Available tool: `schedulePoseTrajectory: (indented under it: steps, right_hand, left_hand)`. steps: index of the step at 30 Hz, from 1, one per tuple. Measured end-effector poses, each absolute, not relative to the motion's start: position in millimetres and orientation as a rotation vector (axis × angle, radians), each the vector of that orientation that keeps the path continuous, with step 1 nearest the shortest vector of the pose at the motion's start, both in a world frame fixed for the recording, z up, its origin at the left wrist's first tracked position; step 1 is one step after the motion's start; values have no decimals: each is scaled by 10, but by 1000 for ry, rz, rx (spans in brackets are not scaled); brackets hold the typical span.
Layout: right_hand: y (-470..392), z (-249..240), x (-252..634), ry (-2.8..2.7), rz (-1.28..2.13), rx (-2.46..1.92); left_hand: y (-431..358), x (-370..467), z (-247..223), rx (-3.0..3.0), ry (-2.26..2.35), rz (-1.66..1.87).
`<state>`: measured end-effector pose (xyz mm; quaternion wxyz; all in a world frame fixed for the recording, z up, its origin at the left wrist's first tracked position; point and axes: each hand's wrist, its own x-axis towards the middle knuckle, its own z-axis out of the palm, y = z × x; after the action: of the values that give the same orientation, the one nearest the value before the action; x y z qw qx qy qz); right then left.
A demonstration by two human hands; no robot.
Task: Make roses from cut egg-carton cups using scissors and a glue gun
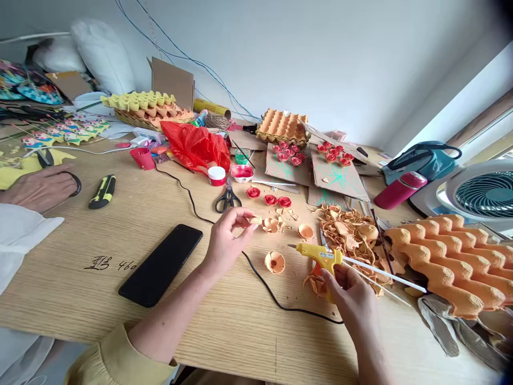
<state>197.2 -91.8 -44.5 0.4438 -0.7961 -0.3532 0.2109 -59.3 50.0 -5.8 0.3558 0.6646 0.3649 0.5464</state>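
Observation:
Between the fingertips of my left hand (230, 235) is a small pale-orange carton piece (255, 220). My right hand (355, 294) is wrapped round the handle of a yellow glue gun (320, 255), its nozzle pointing left and a white glue stick (385, 271) sticking out behind. Below and right of the left fingertips lies an orange carton flower (274, 262). Another orange flower (272, 224) sits just past those fingertips, with an orange cup (305, 231) to its right. Three red flowers (270, 200) stand farther back on the wooden table (240, 331).
A black phone (161, 264) and scissors (228, 199) lie near the left arm. A black cord (272, 299) crosses the table. Carton scraps (344, 230) and an orange egg tray (449, 262) are at right. Another person's hand (40, 190) holds scissors at left.

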Motion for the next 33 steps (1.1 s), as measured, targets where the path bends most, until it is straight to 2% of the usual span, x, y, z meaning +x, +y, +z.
schedulePoseTrajectory:
  steps: [13, 18, 23, 33]
  right_hand:
    - [-939, -514, 1983, -1143, 75, -2142]
    - [-978, -286, 1844, -1391, -220, -1933]
    - [-820, 39, 1533, -1744, 78, -1591]
    - [-562, 46, 1329, -1951, 189, -1440]
  left_hand:
    - [365, -502, -106, 2126, 750, 1203]
    - [287, -463, -113, 2230, 690, 1123]
    - [201, -438, -88, 2341, 677, 1089]
    - [136, -425, -101, 2608, 719, 1029]
